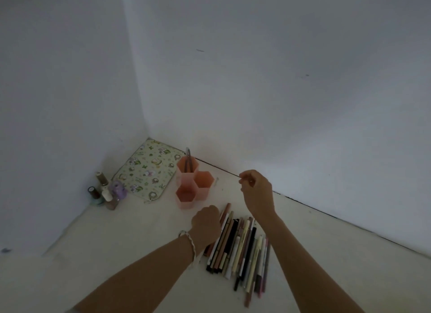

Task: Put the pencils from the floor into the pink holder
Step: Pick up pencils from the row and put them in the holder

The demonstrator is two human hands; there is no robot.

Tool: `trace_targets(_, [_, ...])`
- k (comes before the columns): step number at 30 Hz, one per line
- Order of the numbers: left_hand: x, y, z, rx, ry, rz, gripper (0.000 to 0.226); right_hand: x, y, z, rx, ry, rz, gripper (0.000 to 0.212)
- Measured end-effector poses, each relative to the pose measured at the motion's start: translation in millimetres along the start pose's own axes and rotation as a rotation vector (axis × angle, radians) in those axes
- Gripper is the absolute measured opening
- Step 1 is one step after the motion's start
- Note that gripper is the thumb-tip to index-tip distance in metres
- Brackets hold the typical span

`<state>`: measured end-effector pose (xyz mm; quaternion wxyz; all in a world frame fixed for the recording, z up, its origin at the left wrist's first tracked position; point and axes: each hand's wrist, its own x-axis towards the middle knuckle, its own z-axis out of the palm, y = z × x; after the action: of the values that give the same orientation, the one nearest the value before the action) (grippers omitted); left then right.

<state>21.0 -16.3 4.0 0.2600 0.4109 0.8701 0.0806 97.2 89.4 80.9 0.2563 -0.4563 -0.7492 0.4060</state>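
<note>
The pink holder (194, 184) has three hexagonal cups and stands on the floor near the wall. Its back cup holds a couple of thin dark pencils (187, 162). A pile of several pencils (240, 247) lies on the floor in front of me. My left hand (206, 221) rests knuckles-up on the pile's upper left edge. Its fingers curl down onto the pencils and are hidden. My right hand (256, 191) hovers above the floor to the right of the holder, its fingers loosely curled and apart, with nothing visible in them.
A patterned mat (147, 172) lies in the corner behind the holder. Several small nail polish bottles (105, 191) stand to its left by the wall. White walls close in at the left and behind. The floor (130, 238) is pale.
</note>
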Motion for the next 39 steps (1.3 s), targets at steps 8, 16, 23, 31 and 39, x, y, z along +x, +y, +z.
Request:
trace_targets(8, [5, -3, -13, -0.069, -0.022, -0.007, 0.023, -2, 20, 3, -0.016, -0.043, 0.059, 0.018])
trace_targets(16, [2, 17, -124, -0.769, 0.250, 0.148, 0.014, -15, 24, 40, -0.526, -0.381, 0.160, 0.013])
trace_targets(23, [4, -5, -140, -0.858, 0.483, 0.114, 0.045, -30, 25, 83, -0.922, -0.486, 0.072, 0.031])
trace_targets(31, [8, -41, -173, -1.082, 0.956, 0.142, 0.057, -10, 10, 80, -0.411, -0.310, 0.310, 0.023])
trace_targets(39, [25, -52, -160, -0.962, 0.833, 0.151, 0.052, 23, -48, 37, -0.004, 0.144, -0.137, 0.019])
